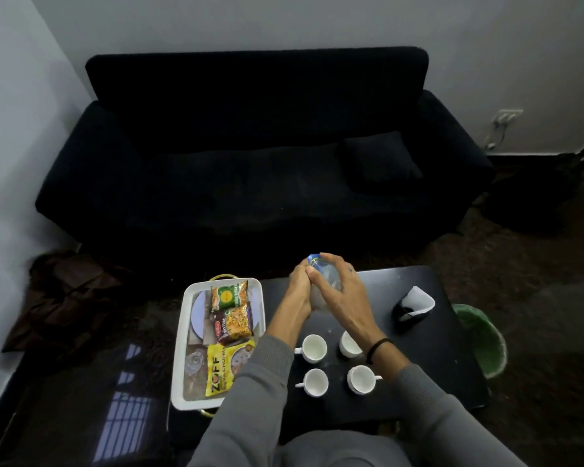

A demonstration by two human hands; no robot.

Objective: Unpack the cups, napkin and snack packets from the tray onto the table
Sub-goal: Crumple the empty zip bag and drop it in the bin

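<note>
White tray (179, 348) overhanging table (418, 332) edge, perhaps, both hands (321, 291) gripping bottle (327, 281)

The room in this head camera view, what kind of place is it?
Most likely a living room or small lounge. A dark sofa stands against the wall, a low black table sits before it with four white cups, and a white tray holds snack packets.

Left grip (299, 291), right grip (343, 291) pressed together

Black sofa (257, 156) vs pale wall (284, 18), dim rm.
</note>
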